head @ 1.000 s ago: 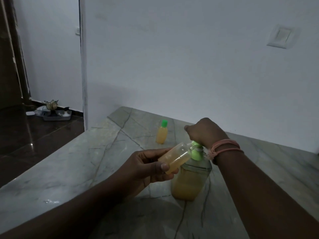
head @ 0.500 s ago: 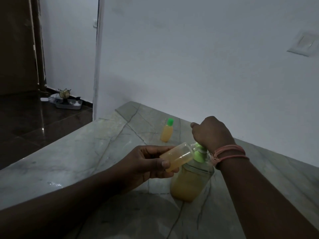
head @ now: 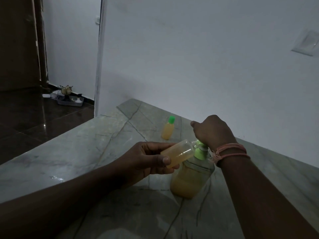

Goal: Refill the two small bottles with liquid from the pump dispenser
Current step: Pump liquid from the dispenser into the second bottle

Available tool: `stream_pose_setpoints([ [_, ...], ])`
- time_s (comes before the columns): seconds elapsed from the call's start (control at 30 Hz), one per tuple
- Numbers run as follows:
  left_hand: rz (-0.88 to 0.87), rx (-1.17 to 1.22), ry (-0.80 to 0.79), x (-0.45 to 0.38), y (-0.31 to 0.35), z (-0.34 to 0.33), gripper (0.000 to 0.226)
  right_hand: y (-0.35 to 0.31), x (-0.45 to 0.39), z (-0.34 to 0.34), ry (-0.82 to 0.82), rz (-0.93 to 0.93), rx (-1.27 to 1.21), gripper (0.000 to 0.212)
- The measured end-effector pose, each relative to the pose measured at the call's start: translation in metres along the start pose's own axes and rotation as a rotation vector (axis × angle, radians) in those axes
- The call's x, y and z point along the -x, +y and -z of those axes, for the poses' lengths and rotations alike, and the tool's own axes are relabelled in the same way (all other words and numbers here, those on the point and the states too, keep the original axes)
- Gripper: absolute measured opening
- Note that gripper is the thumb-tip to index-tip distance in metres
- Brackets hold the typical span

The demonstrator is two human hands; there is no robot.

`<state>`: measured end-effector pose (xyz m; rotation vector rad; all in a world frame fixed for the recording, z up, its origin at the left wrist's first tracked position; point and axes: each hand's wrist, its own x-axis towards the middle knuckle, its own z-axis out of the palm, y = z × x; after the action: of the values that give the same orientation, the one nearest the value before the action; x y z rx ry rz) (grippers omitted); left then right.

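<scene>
Dim white walls back a veined stone desk. Left hand curls round an uncapped clear bottle, tilted at the dispenser's green pump, which the right hand closes over. Light, thin plastic, likely slippery: grip mid-body. A capped bottle stands behind.

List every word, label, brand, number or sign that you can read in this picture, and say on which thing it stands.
None: no readable text appears anywhere in this view.
Pump dispenser: no label visible.
Small bottle held in the left hand: plain, no print.
Capped small bottle on the marble counter: no print visible.
Wall switch plate: blank.
</scene>
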<state>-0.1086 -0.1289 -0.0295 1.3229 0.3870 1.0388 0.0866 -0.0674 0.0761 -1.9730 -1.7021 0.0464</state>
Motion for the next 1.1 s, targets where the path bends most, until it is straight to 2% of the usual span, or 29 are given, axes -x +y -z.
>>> stream_pose_setpoints([
  [0.13, -0.009, 0.011, 0.0, 0.002, 0.003, -0.004, 0.054, -0.004, 0.001, 0.007, -0.028, 0.016, 0.021, 0.039],
  [0.3, -0.003, 0.011, 0.001, 0.001, 0.001, -0.003, 0.056, -0.004, 0.002, 0.003, 0.053, 0.01, 0.008, 0.039],
  [0.57, -0.001, 0.02, 0.003, 0.001, 0.0, -0.003, 0.056, -0.006, 0.006, 0.004, 0.028, -0.024, 0.023, 0.037],
  [0.73, 0.014, 0.045, -0.001, 0.001, -0.001, -0.001, 0.059, -0.009, 0.009, 0.007, 0.117, 0.012, 0.068, 0.037],
  [0.9, 0.017, 0.037, 0.011, 0.001, -0.002, -0.001, 0.06, -0.004, 0.008, 0.002, 0.046, -0.055, 0.001, 0.025],
  [1.1, 0.022, 0.056, 0.015, 0.002, 0.001, -0.004, 0.063, -0.012, 0.007, 0.01, 0.004, -0.005, 0.068, 0.035],
])
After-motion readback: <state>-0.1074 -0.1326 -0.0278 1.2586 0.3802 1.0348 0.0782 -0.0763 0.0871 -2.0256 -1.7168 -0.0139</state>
